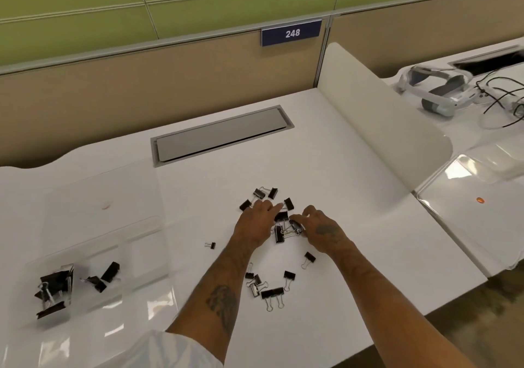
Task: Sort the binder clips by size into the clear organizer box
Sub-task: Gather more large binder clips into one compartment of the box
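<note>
Here both hands are down among the loose binder clips scattered across the middle of the white desk. The left hand lies flat and spread, fingers reaching toward the far clips, gripping nothing that I can see. The right hand is curled, its fingertips pinching at a tangle of clips between the two hands; whether it has one fully lifted I cannot tell. A second group of clips lies nearer the person, and one small clip sits alone to the left.

Well off to the left stands the clear organizer box, with several clips already in its near compartments.

These clips look light, hard and stiff, and the wire handles hook into one another, so a tangled one will likely drag its neighbours along. The black body seems the surest place to pinch; the thin silver loops would swing. A headset rests on the next desk, far right.
</note>
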`<state>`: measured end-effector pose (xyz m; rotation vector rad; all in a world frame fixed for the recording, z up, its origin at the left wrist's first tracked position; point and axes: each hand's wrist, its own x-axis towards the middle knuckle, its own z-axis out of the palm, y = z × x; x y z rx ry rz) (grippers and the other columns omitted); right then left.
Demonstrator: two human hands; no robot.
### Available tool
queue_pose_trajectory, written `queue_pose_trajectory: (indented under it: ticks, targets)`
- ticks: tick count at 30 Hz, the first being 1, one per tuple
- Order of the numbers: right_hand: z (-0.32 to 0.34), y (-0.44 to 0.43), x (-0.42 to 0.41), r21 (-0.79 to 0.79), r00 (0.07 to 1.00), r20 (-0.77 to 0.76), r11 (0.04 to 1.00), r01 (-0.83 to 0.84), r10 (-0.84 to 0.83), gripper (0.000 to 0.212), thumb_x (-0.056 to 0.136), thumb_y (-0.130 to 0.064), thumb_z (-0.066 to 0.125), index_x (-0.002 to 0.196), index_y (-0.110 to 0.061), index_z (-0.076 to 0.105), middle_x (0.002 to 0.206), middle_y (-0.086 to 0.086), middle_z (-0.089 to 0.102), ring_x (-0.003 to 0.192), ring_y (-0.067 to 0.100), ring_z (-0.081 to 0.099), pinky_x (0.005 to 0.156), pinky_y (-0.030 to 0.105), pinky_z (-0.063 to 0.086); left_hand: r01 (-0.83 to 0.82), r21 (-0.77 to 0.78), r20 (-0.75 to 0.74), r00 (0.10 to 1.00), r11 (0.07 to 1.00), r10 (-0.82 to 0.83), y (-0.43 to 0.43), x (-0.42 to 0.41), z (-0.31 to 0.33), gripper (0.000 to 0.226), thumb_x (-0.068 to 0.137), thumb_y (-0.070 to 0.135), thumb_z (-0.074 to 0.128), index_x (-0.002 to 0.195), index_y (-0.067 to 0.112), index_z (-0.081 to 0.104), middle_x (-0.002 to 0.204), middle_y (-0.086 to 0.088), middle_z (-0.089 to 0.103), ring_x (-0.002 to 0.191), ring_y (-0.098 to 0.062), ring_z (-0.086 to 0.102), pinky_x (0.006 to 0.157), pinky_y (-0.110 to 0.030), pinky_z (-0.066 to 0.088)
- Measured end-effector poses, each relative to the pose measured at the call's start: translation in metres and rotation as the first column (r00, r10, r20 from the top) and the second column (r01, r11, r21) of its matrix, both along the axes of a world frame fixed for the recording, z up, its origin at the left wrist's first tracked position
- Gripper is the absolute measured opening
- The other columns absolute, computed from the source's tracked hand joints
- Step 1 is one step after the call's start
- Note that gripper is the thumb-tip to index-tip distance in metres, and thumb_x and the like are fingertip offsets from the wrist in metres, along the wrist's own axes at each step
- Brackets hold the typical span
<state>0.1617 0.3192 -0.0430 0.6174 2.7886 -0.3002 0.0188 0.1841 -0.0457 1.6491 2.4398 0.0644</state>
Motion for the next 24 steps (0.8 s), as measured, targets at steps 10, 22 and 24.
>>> queue_pose_trajectory:
  ticks: [10, 22, 24]
  targets:
    - [0.005, 0.013, 0.004, -0.164, 0.989, -0.057, 0.978, 0.126, -0.137, 0.052, 0.084, -0.003, 0.051, 0.132, -0.021, 0.048, 0.132, 0.001, 0.053, 0.117, 0.024, 0.051, 0.095, 0.034, 0.044, -0.045, -0.021, -0.014, 0.999, 0.999, 0.045, 0.02, 0.003, -0.009, 0.029, 0.094, 0.028, 0.057, 0.119, 0.011, 0.058, 0.121, -0.005, 0.052, 0.113, -0.022, 0.047, 0.086, -0.036, 0.047]
    - [0.008, 0.021, 0.014, -0.463, 0.888, -0.168, 0.83, 0.312, -0.427, 0.048, 0.073, 0.005, 0.057, 0.117, -0.016, 0.057, 0.111, 0.003, 0.047, 0.102, 0.022, 0.052, 0.077, 0.022, 0.04, -0.066, -0.049, 0.082, 0.994, 0.997, 0.07, 0.025, 0.015, -0.009, 0.053, 0.089, 0.023, 0.065, 0.137, 0.021, 0.043, 0.123, -0.004, 0.054, 0.114, -0.022, 0.05, 0.084, -0.038, 0.052]
    - [0.01, 0.022, 0.015, -0.524, 0.847, -0.186, 0.78, 0.342, -0.497, 0.046, 0.074, -0.004, 0.064, 0.118, -0.017, 0.058, 0.113, 0.002, 0.047, 0.102, 0.021, 0.054, 0.081, 0.024, 0.044, -0.086, -0.013, 0.086, 0.992, 0.996, 0.087, 0.025, 0.018, -0.008, 0.047, 0.087, 0.02, 0.067, 0.129, 0.019, 0.045, 0.117, -0.003, 0.058, 0.107, -0.022, 0.055, 0.081, -0.037, 0.052]
